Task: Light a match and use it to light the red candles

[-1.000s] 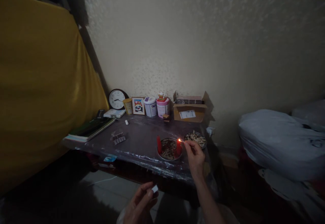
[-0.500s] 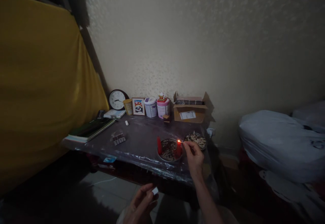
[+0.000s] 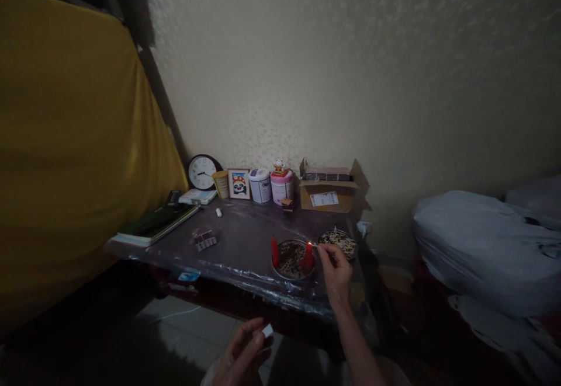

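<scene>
My right hand (image 3: 335, 269) pinches a burning match (image 3: 314, 244) between thumb and fingertips. Its small flame is at the top of the right red candle (image 3: 308, 256); whether the wick itself burns I cannot tell. A second red candle (image 3: 275, 252), without a flame, stands at the left side of the same round metal dish (image 3: 294, 279), whose bottom is covered with dark and pale bits. Low in front of the table, my left hand (image 3: 243, 351) is closed around a small matchbox (image 3: 267, 330), its white end showing. Just behind my right hand sits a round dish of matchsticks (image 3: 339, 240).
On the plastic-covered table (image 3: 245, 240) lie a pack of small boxes (image 3: 205, 240) and books (image 3: 158, 225). Along the wall stand a clock (image 3: 203, 172), a yellow cup (image 3: 221, 184), a panda picture (image 3: 239, 184), two tubs and an open carton (image 3: 326, 196). White bags (image 3: 477, 246) bulge at right.
The flame on the match has become smaller and dimmer. Both hands stay almost where they were.
</scene>
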`<state>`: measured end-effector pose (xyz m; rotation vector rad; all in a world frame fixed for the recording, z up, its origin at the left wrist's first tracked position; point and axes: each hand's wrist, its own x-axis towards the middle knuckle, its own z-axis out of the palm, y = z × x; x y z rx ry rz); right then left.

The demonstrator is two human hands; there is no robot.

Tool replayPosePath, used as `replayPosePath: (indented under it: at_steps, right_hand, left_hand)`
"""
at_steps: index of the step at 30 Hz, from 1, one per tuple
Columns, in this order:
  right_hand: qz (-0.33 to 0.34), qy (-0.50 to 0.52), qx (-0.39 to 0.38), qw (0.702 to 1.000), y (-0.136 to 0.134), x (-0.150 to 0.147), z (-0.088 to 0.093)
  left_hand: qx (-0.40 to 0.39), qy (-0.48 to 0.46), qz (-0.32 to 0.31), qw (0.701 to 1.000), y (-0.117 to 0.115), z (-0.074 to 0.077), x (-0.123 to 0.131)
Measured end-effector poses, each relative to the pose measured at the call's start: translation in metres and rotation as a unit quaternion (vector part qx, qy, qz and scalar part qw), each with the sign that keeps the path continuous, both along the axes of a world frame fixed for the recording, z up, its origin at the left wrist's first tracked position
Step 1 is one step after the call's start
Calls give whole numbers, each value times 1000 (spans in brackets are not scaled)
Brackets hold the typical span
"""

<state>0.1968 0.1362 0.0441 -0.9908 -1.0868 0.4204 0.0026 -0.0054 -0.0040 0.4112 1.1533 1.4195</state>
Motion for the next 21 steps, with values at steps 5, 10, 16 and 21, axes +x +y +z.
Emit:
replayPosePath:
  at_steps: [5,10,16,21]
  right_hand:
    - [0,-1,2,1000,1,1,0]
    - [4,-2,2,1000,0,1,0]
    - [4,4,1,1000,1,0,0]
    - [8,7,-5,1000,-1,-1,2]
  left_hand:
    - [-2,-3,0,1000,0,-2,-1]
    - [2,-15,0,1000,1,0,0]
    - [7,-19,-10,1000,-1,3,-1]
    - [9,-20,-1,1000,0,2,0]
